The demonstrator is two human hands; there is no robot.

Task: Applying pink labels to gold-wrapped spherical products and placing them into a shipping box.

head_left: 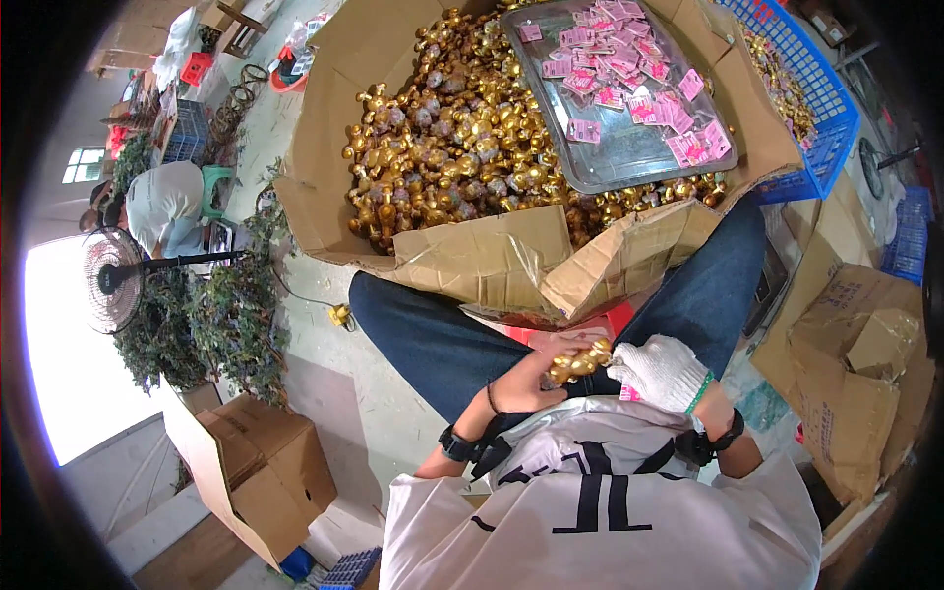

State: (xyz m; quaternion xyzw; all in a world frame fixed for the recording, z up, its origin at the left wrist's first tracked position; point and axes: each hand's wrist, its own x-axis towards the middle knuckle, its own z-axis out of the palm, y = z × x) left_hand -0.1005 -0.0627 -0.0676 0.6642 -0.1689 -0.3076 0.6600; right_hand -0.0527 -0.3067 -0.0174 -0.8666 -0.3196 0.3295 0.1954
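Observation:
Above my lap, my left hand [528, 381] is bare and wrapped round a shiny gold figurine [578, 365] with rounded, knobbly parts. My right hand [659, 375], in a white knitted glove with a green cuff edge, is closed right beside the figurine. A small pink card tag [630, 393] pokes out below its gloved fingers. Just beyond my knees stands a large open cardboard box [482, 258], heaped with gold figurines [442, 138], some wrapped in clear plastic. A grey tray [629, 177] rests on the heap at the right, with many pink card tags [619, 64] scattered over it.
A blue plastic basket [831, 123] holding more gold pieces stands at the far right. Cardboard boxes lie at the right [855, 344] and lower left [261, 472]. A fan [113, 278], leafy plants [236, 315] and another person [165, 202] are at the left.

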